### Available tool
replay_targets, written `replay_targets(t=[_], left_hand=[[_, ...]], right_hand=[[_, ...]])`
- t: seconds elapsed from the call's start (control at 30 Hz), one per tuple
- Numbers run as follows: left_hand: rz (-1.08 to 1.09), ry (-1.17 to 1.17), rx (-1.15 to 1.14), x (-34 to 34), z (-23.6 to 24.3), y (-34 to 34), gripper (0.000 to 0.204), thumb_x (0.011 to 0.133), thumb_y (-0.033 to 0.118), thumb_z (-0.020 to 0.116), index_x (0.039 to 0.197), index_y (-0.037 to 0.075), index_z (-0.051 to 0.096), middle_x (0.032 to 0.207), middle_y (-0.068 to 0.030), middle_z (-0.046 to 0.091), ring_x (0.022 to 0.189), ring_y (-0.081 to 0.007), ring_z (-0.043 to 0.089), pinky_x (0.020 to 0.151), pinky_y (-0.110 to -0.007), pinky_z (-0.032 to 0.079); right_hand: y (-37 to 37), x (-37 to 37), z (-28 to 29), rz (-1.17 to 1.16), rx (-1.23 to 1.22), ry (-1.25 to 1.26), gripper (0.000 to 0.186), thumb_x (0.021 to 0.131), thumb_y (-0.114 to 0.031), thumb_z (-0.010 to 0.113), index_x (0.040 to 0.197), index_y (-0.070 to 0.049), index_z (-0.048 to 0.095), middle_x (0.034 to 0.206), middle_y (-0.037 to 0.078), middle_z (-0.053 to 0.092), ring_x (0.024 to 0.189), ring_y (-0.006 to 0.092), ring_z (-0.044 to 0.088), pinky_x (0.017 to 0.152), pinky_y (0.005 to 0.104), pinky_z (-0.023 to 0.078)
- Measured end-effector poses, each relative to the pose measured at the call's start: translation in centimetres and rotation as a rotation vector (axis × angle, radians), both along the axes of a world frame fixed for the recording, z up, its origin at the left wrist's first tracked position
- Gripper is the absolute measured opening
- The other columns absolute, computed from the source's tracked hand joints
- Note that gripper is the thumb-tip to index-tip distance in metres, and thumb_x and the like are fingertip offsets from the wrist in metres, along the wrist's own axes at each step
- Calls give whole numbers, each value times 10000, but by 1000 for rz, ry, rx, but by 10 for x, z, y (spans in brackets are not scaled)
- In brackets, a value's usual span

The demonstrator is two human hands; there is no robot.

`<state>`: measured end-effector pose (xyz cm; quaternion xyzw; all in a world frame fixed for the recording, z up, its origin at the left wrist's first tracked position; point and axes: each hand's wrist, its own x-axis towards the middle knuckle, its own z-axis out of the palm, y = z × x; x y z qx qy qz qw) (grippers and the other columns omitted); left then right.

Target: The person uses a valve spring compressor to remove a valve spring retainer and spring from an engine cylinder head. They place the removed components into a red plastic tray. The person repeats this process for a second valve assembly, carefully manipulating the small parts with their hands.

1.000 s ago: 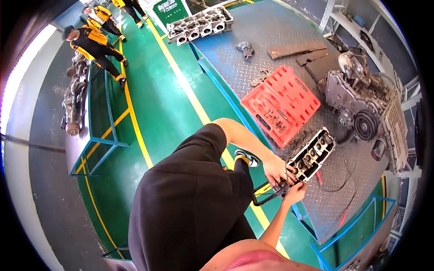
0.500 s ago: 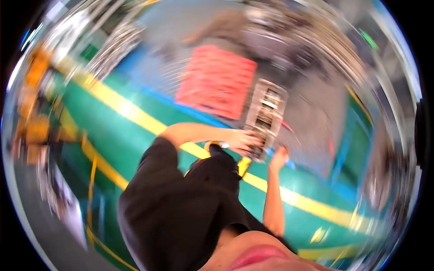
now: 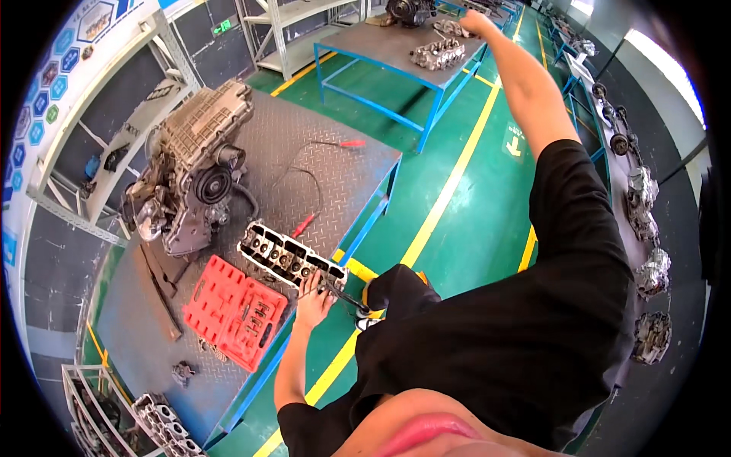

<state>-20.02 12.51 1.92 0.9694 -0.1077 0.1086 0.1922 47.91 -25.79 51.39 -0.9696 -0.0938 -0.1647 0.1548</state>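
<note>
A metal cylinder head (image 3: 263,259) with a row of round bores lies along the near edge of the workbench. My left hand (image 3: 312,301) rests on its near end, fingers stretched and apart. Beside these fingertips a dark bar-shaped tool (image 3: 348,298) juts past the bench edge; whether the fingers touch it is unclear. Far off at the upper right, at the end of my outstretched arm, my right hand (image 3: 475,23) looks closed. Anything inside it is hidden. Behind that hand, on a second bench, lie a metal part (image 3: 454,29) and another cylinder head (image 3: 438,55).
An open red tool case (image 3: 221,305) lies beside the cylinder head. A large engine (image 3: 194,167) stands behind it. Two red-handled tools with thin wires (image 3: 304,225) lie on the bench (image 3: 282,129). Engine parts (image 3: 643,202) line the right side.
The view has swung round and become sharp. My right hand has gone from beside the cylinder head to far out at the upper right. My left hand remains at the cylinder head's near end.
</note>
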Motion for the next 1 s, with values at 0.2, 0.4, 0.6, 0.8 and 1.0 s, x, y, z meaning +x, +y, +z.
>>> replay_targets(t=[0.2, 0.4, 0.6, 0.8, 1.0], left_hand=[[2, 81, 99, -5, 20, 9, 330, 928, 325, 552, 1114, 102, 711, 1543, -173, 365, 1382, -416, 357, 1136, -554, 266], [8, 80, 130, -3, 2, 8, 365, 955, 350, 503, 1139, 90, 682, 1552, -175, 351, 1398, -416, 346, 1153, -571, 221], [-3, 15, 72, -5, 8, -4, 356, 955, 319, 485, 1082, 48, 680, 1484, -259, 409, 1383, -443, 354, 1160, -572, 208], [-83, 141, 154, 9, 25, -10, 347, 964, 328, 464, 1029, 50, 661, 1463, -289, 417, 1399, -429, 335, 1149, -580, 218], [-41, 206, 192, 1, 10, 7, 421, 993, 414, 435, 1162, 104, 665, 1543, -208, 339, 1457, -380, 249, 1193, -564, 155]], right_hand=[[-40, -18, 25, -87, 40, 218, 588, 832, -204, 437, 1418, -178, 391, 633, 123, 615, 435, 204, 549, 402, 384, 439], [-110, -33, -42, -198, -12, 404, 744, 861, -203, 391, 1557, -158, 133, 688, 141, 635, 444, 189, 548, 410, 377, 440], [-138, -42, -39, -145, 157, 146, 382, 905, -206, 489, 1246, -39, 456, 716, 135, 653, 555, 269, 622, 526, 370, 548], [-185, -30, 56, -264, 101, 99, 435, 894, -261, 516, 1239, 4, 514, 916, 197, 702, 751, 283, 699, 682, 436, 552], [-159, -18, 95, -135, -16, -69, 381, 905, -295, 521, 1115, 10, 610, 1028, 255, 688, 883, 378, 691, 763, 490, 549]])
